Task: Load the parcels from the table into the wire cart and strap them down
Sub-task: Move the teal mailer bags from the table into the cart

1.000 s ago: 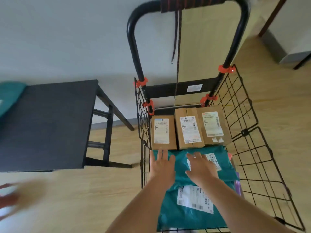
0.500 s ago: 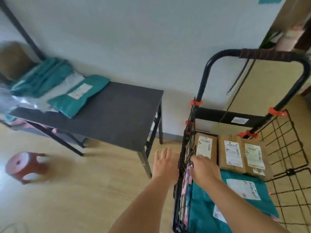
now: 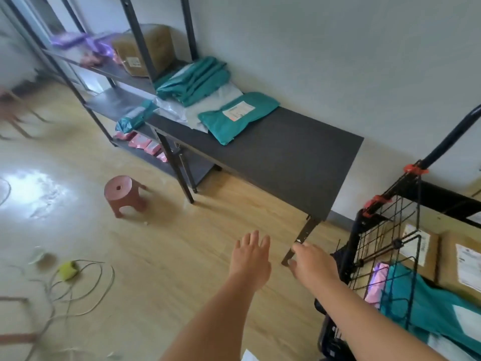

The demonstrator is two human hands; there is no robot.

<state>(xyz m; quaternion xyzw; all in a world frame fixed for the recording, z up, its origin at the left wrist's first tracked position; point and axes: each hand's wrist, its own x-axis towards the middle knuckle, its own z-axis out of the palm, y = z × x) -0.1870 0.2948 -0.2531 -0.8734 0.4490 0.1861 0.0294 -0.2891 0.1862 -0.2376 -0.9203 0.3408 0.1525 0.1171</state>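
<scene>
Floor (image 3: 169, 243): stool (image 3: 122, 195), cords (image 3: 78, 290); rack (image 3: 145, 63) by table (image 3: 286, 162)

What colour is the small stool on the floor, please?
Pinkish red stool, clearest in the head view.

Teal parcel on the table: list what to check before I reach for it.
1. Hands free: left hand and right hand hold nothing, fingers relaxed. Ok.
2. Target in place: the teal parcel lies flat, label up, on the table. Ok.
3. Way across: bare tabletop between the hands and the parcel. Ok.
4. Floor: stool and loose cables lie off to the left, likely out of the way. Ok.
5. Room in the cart: boxes and a teal bag already inside; most of it is out of frame. Cannot tell.
6. Strap: not in view. Cannot tell.
</scene>
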